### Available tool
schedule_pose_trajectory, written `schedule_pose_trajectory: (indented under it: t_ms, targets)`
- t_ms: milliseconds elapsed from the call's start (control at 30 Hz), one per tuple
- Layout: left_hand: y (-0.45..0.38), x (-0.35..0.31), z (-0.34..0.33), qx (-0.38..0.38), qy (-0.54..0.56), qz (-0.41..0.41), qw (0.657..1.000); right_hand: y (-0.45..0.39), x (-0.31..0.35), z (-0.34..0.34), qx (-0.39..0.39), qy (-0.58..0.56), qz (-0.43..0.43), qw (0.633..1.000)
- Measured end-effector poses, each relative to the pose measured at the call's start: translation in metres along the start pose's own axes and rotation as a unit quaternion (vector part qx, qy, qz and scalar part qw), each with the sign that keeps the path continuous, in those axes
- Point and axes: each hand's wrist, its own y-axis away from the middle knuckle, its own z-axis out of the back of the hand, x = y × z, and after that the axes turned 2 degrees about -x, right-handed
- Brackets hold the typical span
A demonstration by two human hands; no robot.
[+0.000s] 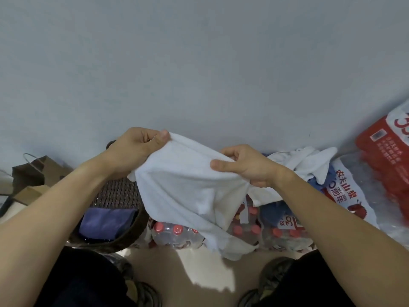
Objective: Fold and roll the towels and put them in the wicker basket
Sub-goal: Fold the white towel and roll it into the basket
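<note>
Both hands raised in front of a grey wall, a white towel stretched between them. Left hand closed on the towel's upper left corner, thumb pressed on top of the edge, fingers curled behind. Right hand closed on the top edge further right, thumb lying along the front of the cloth, fingers hooked over from behind. The edge between the two grips sags slightly; the rest of the towel hangs below the hands in loose folds, its lower end reaching down in front of the bottle packs on the floor.

Wicker basket sits low left, under the left forearm, beside the hanging towel. A folded purple towel lies inside it.

Heap of white and blue towels behind the right wrist, lying on more packs. Red pack far right. Brown paper bag far left. Shoes at bottom edge.
</note>
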Motion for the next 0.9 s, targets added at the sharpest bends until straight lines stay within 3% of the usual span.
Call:
schedule_pose_trajectory:
  t_ms: [133,200,333,433,567,700,800,900]
  targets:
    - [-0.006,0.000,-0.003,-0.065,0.006,-0.033,0.997,-0.004,-0.001,0.005,-0.030,-0.016,0.030,0.999]
    - [-0.009,-0.001,-0.004,-0.123,0.033,-0.054,0.990,-0.005,-0.004,0.003,-0.001,-0.008,0.013,1.000]
    - [-0.015,-0.001,0.001,-0.232,0.089,-0.063,0.966,-0.009,-0.025,-0.019,0.066,0.135,-0.006,0.989]
    - [-0.017,0.001,0.006,-0.285,0.096,-0.049,0.953,-0.016,-0.047,-0.043,0.075,0.163,-0.034,0.983]
    - [-0.012,-0.003,0.007,-0.253,0.055,-0.053,0.964,-0.028,-0.064,-0.061,-0.007,0.116,-0.061,0.991]
    - [-0.011,-0.016,-0.003,-0.219,0.096,-0.094,0.966,-0.034,-0.068,-0.077,0.050,0.144,-0.037,0.988]
    - [-0.014,-0.025,0.011,-0.314,0.057,-0.147,0.936,-0.036,-0.073,-0.085,0.074,0.191,-0.042,0.978]
    - [-0.016,-0.018,0.035,-0.419,-0.011,-0.137,0.897,-0.036,-0.075,-0.079,0.110,0.172,-0.085,0.975]
